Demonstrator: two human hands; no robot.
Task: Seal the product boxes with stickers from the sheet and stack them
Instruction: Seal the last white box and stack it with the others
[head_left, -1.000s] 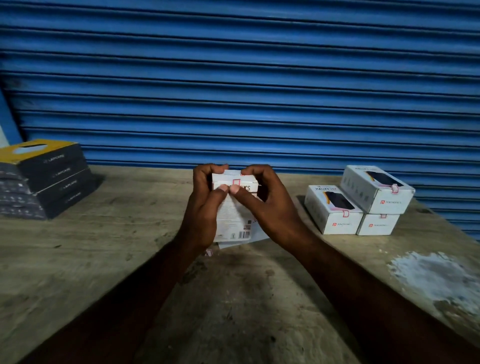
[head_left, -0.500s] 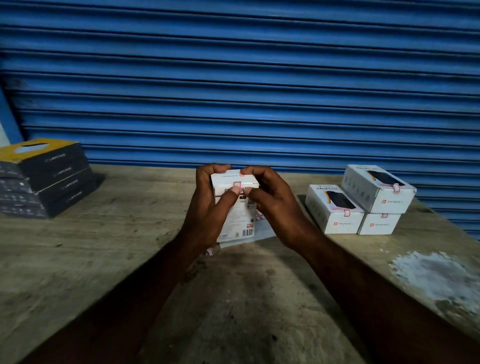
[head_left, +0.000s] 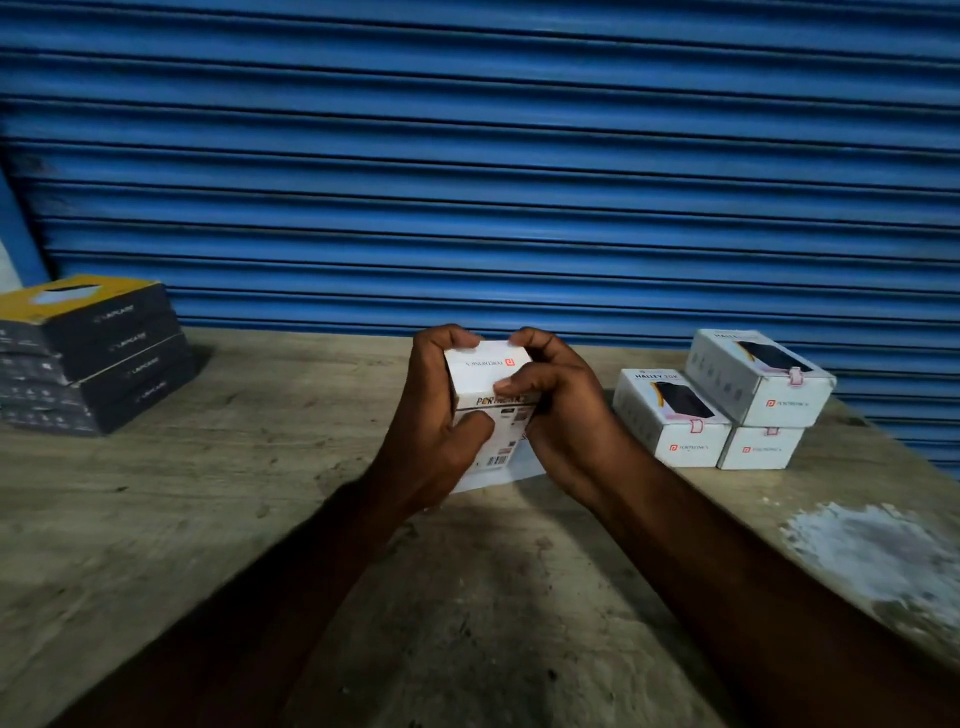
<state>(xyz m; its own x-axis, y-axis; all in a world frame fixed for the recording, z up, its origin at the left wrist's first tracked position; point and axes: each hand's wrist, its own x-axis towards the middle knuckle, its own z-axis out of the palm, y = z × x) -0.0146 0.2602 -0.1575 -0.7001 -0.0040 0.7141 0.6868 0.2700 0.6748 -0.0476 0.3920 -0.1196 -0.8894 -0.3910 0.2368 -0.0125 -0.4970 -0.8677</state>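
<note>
box (head_left: 485, 371): white, held over worktop (head_left: 234, 519), toward its far edge, between both hands
left hand (head_left: 431, 421): grip clamped round box's left side, thumb across front
right hand (head_left: 563, 415): grip clamped on right side, thumb at top edge

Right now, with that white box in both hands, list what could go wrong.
The thumb of the right hand covers the upper edge of the white box, so a crooked sticker there might go unnoticed. The top box of the pile on the right sits skewed on the lower boxes; stacking another there may topple it.
</note>
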